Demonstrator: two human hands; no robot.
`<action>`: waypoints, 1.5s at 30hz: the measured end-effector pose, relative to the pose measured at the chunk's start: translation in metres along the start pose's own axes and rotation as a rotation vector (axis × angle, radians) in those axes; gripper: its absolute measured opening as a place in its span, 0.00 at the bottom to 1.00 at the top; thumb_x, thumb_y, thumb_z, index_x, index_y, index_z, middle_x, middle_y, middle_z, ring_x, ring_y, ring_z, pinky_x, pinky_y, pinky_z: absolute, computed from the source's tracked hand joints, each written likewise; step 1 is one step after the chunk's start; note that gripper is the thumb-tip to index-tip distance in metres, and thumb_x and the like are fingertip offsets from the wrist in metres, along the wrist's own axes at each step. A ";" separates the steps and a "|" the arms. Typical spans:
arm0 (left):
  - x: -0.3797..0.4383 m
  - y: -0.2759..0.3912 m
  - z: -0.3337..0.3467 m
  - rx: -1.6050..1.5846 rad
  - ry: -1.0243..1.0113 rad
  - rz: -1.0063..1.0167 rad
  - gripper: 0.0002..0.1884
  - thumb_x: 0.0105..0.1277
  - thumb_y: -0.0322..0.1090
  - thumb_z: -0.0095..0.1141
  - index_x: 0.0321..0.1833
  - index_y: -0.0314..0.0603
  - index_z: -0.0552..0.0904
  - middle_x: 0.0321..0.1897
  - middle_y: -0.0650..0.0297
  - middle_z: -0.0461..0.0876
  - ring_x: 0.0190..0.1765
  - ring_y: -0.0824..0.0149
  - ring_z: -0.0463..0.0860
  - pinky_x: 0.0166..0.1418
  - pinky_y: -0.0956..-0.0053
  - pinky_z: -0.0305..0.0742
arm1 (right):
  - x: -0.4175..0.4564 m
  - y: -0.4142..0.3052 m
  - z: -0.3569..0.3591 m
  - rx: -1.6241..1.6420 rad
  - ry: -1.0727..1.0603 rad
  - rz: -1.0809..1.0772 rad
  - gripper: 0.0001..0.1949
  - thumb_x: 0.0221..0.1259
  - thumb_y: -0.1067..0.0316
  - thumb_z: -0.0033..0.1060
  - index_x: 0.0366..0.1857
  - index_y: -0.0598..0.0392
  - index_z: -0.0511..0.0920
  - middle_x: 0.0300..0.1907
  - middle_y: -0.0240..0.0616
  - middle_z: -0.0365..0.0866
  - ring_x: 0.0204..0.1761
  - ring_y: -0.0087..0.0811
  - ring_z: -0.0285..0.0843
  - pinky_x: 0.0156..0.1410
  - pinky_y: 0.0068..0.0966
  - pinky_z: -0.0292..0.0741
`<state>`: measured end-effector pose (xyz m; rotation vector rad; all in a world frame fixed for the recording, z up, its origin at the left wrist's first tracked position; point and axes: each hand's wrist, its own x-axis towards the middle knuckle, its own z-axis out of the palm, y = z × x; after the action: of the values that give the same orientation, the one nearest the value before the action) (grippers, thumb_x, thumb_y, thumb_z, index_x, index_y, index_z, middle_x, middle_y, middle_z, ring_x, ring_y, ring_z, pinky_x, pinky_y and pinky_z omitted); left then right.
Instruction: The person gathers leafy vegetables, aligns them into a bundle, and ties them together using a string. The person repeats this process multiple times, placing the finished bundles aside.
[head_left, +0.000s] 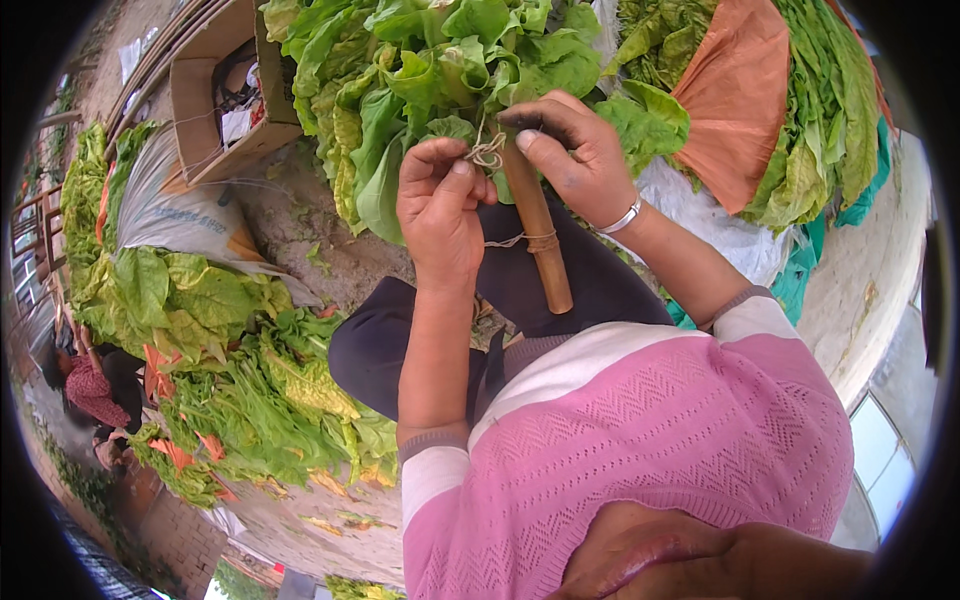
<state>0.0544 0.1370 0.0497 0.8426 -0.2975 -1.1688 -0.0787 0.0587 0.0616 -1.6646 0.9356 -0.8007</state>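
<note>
Between the fingertips of my left hand is a tangle of thin, pale string. Close beside it, the curled fingers of my right hand lie over the upper part of a brown wooden or bamboo stick; whether they pinch the string is not clear. A silver bracelet circles my right wrist. The stick slants over my dark-trousered lap, and string is wound around its lower part. Broad green leaves, apparently tobacco, are bunched just beyond my hands and hide the stick's far end.
More leaf heaps lie at left and right, the latter beside orange sheeting. A cardboard box stands at upper left near a printed woven sack. White plastic lies by my right forearm. Another person is at far left.
</note>
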 end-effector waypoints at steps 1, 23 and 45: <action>0.000 0.000 0.001 0.021 -0.005 0.003 0.08 0.61 0.19 0.48 0.41 0.36 0.74 0.27 0.63 0.74 0.26 0.72 0.72 0.31 0.76 0.72 | 0.000 -0.001 0.005 -0.058 -0.004 -0.022 0.11 0.50 0.68 0.57 0.37 0.59 0.80 0.30 0.34 0.74 0.32 0.24 0.73 0.38 0.20 0.69; -0.059 0.029 -0.022 0.434 0.307 0.435 0.13 0.57 0.15 0.47 0.44 0.34 0.73 0.39 0.59 0.76 0.31 0.71 0.75 0.36 0.77 0.72 | -0.009 -0.011 0.026 -0.171 -0.057 -0.156 0.10 0.50 0.68 0.59 0.37 0.50 0.80 0.29 0.33 0.73 0.23 0.29 0.71 0.29 0.24 0.69; -0.044 0.016 -0.024 0.671 0.065 0.536 0.10 0.62 0.20 0.47 0.46 0.37 0.72 0.41 0.62 0.74 0.41 0.74 0.73 0.43 0.81 0.69 | -0.004 -0.018 0.046 0.762 -0.114 0.411 0.02 0.51 0.71 0.56 0.28 0.54 0.76 0.24 0.26 0.75 0.21 0.15 0.66 0.24 0.15 0.64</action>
<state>0.0634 0.1889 0.0543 1.2782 -0.8342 -0.5270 -0.0378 0.0855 0.0673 -0.8117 0.7252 -0.6534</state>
